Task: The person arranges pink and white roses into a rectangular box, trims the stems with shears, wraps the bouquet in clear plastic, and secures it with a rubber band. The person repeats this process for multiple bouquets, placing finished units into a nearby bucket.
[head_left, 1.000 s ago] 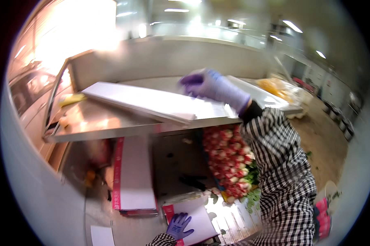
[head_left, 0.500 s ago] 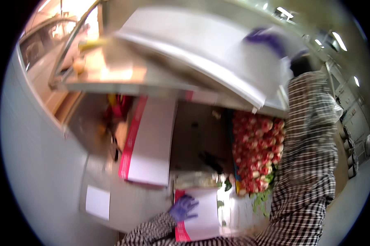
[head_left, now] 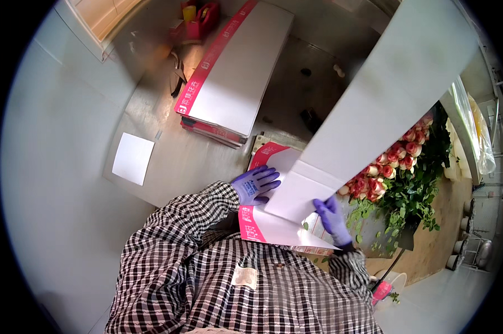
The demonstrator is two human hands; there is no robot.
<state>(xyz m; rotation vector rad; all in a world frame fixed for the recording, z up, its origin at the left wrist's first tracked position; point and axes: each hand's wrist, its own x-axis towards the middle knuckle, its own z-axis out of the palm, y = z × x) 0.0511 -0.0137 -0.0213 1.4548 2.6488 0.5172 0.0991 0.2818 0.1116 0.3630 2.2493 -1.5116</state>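
Observation:
My left hand (head_left: 256,185), in a purple glove, lies with fingers spread on a white wrapping sheet (head_left: 275,227) with a pink printed border. A long white cardboard strip (head_left: 374,106), creased near its close end, slants across that sheet and rises toward the upper right. Its near end is gripped at the right edge by my gloved right hand (head_left: 332,218), thumb on top and the other fingers partly hidden. Just beyond the strip, to the right, lie red-and-cream roses (head_left: 393,161) with leafy green stems (head_left: 413,197); the strip covers part of them.
A stack of white, pink-edged sheets (head_left: 234,69) lies farther back on the metal table (head_left: 170,150). Pliers (head_left: 177,78) and a red tape dispenser (head_left: 202,23) are left of it. A small white paper (head_left: 133,158) lies at the left; a bucket (head_left: 395,284) stands lower right.
My right hand has come down from the shelf above, bringing the white cardboard strip onto the wrapping sheet. My left hand stays on the sheet. The view has tilted down.

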